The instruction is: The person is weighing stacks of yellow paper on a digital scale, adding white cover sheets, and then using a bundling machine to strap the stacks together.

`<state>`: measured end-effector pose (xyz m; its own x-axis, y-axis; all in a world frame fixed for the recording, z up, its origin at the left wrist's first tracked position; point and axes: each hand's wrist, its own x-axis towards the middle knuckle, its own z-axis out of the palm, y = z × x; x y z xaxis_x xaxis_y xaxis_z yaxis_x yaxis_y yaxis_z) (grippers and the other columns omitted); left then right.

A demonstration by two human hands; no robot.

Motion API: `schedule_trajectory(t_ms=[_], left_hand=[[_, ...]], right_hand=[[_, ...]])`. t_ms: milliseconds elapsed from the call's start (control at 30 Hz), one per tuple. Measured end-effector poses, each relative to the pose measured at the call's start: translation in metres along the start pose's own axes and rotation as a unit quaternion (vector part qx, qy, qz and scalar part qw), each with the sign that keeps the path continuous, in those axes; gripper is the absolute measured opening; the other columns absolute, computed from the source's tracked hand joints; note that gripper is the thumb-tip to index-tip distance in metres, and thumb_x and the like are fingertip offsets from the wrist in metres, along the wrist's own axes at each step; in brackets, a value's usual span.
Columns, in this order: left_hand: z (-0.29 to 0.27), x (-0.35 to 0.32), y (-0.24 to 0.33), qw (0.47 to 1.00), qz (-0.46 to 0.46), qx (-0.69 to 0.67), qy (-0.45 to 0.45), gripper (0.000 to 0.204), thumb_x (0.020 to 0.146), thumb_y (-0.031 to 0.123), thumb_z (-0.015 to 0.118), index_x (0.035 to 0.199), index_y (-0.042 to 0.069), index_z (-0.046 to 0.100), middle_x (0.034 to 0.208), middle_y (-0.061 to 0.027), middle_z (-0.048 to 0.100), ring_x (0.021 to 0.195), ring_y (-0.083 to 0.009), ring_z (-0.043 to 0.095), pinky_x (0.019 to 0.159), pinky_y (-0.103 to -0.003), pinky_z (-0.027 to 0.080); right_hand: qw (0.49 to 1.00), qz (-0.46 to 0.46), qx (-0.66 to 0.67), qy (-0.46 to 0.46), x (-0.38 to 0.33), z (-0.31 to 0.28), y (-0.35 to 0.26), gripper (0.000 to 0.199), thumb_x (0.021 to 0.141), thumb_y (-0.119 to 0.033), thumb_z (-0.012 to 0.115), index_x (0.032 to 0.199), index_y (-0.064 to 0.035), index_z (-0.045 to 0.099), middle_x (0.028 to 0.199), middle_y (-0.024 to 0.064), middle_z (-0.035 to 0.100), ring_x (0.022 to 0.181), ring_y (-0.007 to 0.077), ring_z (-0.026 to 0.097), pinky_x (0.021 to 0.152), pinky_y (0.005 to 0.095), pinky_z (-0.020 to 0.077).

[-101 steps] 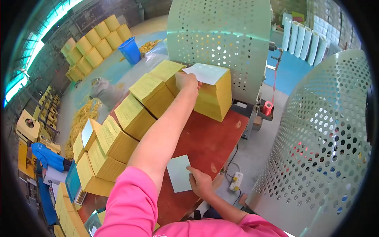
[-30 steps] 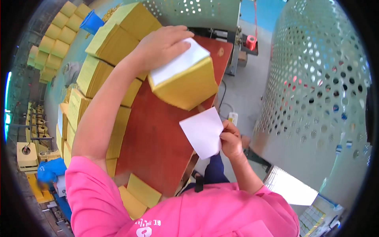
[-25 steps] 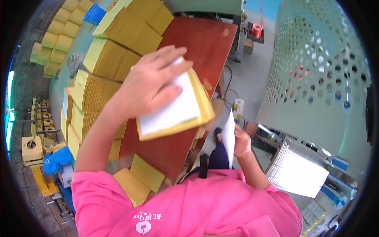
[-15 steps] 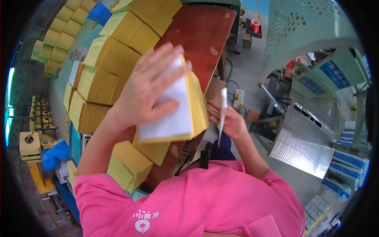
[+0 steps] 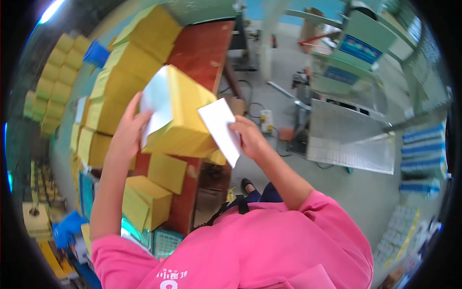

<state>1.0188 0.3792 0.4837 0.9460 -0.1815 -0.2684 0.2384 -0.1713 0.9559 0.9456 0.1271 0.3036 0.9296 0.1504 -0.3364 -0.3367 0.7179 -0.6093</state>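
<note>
Stack of yellow paper (image 5: 192, 108) tilts over the red table (image 5: 204, 48), its thickness running left to right. Left hand (image 5: 128, 131) is nearer — slightly parted fingers against its white end sheet (image 5: 160, 94). Right hand (image 5: 250, 137) pinches a white card (image 5: 220, 126) by the opposite end — contact unclear.

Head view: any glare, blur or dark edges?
In the head view, the narrow white strip light glares at upper left; in that view, the bare left hand looks softly blurred over the white sheet on the yellow paper block; the head view's corners round off into black.
</note>
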Motion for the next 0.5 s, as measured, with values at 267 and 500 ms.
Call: schedule_trajectory(t_ms=[267,500], left_hand=[[0.168,-0.023,-0.079,0.958,0.011,-0.238,-0.16,0.071,0.09,0.006,0.059,0.151,0.011,0.023,0.136,-0.0145,0.052,0.124,-0.0264,0.054,0.101,-0.038,0.047],[0.42,-0.007,-0.215,0.871,-0.18,-0.388,-0.24,0.055,0.087,0.029,0.067,0.133,0.005,0.049,0.128,-0.0101,0.058,0.117,-0.0255,0.058,0.097,-0.043,0.049]], right_hand=[[0.97,-0.139,-0.182,0.08,-0.156,-0.126,-0.112,0.022,0.086,-0.013,0.057,0.104,-0.0015,0.062,0.088,0.0023,0.061,0.079,0.0102,0.057,0.07,0.0256,0.0472],[0.93,-0.166,-0.248,0.216,-0.295,-0.288,-0.216,0.037,0.086,-0.012,0.057,0.121,0.0004,0.06,0.096,0.0029,0.063,0.086,0.0086,0.058,0.075,0.0243,0.047]])
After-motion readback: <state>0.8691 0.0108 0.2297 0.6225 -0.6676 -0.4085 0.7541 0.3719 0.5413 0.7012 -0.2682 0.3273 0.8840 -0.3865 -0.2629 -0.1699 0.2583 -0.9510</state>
